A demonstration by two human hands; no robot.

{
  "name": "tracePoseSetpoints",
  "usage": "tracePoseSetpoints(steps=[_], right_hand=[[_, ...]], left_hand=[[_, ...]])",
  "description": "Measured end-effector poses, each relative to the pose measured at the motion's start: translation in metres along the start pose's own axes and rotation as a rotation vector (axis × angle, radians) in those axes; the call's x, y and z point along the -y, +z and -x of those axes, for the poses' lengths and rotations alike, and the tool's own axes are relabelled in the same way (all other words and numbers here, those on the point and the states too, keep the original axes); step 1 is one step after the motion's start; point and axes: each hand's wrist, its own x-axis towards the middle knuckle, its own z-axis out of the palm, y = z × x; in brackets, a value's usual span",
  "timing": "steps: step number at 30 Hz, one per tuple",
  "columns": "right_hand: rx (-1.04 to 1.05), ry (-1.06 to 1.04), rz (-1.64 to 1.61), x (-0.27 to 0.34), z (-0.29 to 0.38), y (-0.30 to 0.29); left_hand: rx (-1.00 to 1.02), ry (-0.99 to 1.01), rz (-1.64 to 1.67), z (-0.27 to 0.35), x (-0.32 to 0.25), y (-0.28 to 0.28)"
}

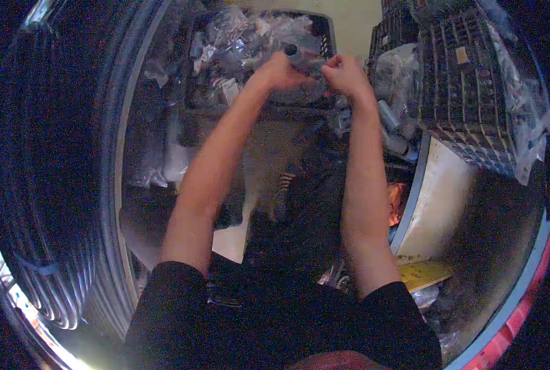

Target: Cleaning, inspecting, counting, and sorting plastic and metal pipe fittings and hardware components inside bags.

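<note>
Both of my hands are stretched out over a black plastic crate [328, 34]. My left hand [282, 73] grips a grey tubular piece [298, 56], whose round dark opening faces up beside the thumb. To its right, my right hand [345, 74] has thumb and fingers pinched together near clear plastic at the tube's far end. Blur hides whether anything is between those fingertips. Crumpled clear plastic bags [238, 34] with small parts in them fill the crate behind my hands.
Stacked black crates [464, 88] rise at the right, with clear bags around them. Grey cylindrical pieces [389, 115] lie beside my right forearm. Dark ribbed material [57, 185] curves along the left. A yellow board [423, 274] is low at the right, near a pale panel [441, 185].
</note>
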Motion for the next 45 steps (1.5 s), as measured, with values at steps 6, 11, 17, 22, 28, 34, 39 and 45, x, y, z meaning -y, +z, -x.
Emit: tracePoseSetpoints(steps=[6,11,17,22,28,34,39,45], right_hand=[[0.009,-0.003,0.040,0.007,0.005,0.002],[-0.006,-0.028,0.019,0.006,0.002,0.004],[-0.057,-0.024,0.094,0.002,-0.001,0.008],[-0.009,-0.089,0.076,0.005,0.001,0.005],[0.007,-0.080,0.028,0.004,0.002,0.003],[0.017,-0.090,0.070,0.010,0.007,0.003],[-0.038,-0.028,0.066,0.005,0.010,-0.016],[-0.217,-0.068,0.067,-0.018,0.007,-0.033]], left_hand=[[0.055,-0.255,0.124,0.006,-0.002,-0.007],[0.093,-0.205,-0.035,0.008,-0.005,-0.007],[0.139,-0.149,-0.045,0.008,-0.008,-0.007],[0.117,-0.250,-0.121,0.032,-0.028,-0.024],[-0.425,-0.637,-0.114,0.081,0.035,-0.075],[0.119,-0.668,-0.194,0.102,0.127,-0.039],[0.102,-0.714,-0.272,0.092,0.155,0.004],[0.091,-0.615,-0.582,0.084,0.153,0.007]])
